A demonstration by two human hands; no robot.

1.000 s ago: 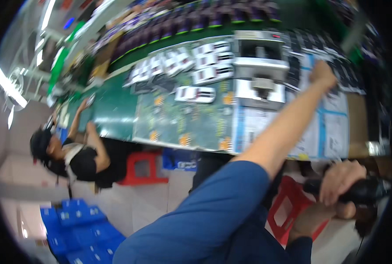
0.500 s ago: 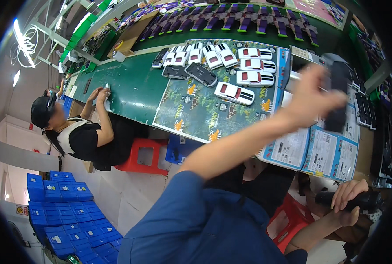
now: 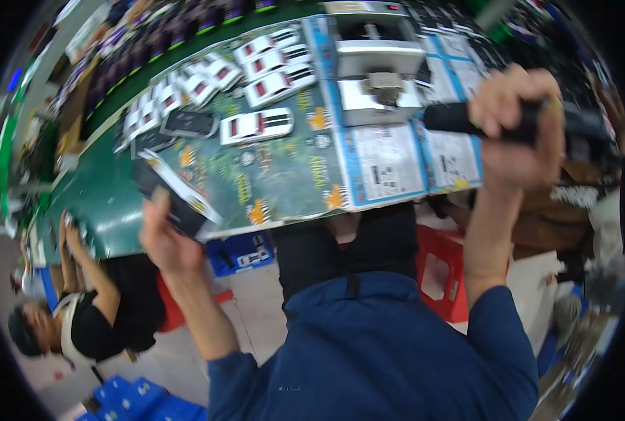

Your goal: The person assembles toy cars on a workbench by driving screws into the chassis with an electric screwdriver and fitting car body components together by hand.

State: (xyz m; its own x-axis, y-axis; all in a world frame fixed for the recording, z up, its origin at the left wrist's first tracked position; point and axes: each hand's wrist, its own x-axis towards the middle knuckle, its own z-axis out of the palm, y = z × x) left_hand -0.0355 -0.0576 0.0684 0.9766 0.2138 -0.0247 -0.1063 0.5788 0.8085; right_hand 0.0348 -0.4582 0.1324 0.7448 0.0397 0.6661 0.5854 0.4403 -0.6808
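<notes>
My left hand (image 3: 171,238) is at the left front edge of the table, closed on a long dark piece with a white stripe (image 3: 179,196), smeared by motion. My right hand (image 3: 519,112), raised at the right, wraps around a black cylindrical handle (image 3: 449,118) that points left. On the patterned mat between them, a white toy car with black stripes (image 3: 256,126) lies nearest. More white toy cars (image 3: 279,84) stand in rows behind it. Two dark car undersides (image 3: 190,124) face up at the left of the mat.
A silver fixture with a metal block (image 3: 379,98) stands on the table behind printed sheets (image 3: 390,165). Dark parts fill the far right. A co-worker (image 3: 91,309) sits at the left. A blue bin (image 3: 239,254) and a red stool (image 3: 442,266) are below the table.
My left hand has swung from the right side across to the left with the dark piece. My right hand has risen with the black handle. The view has turned right.
</notes>
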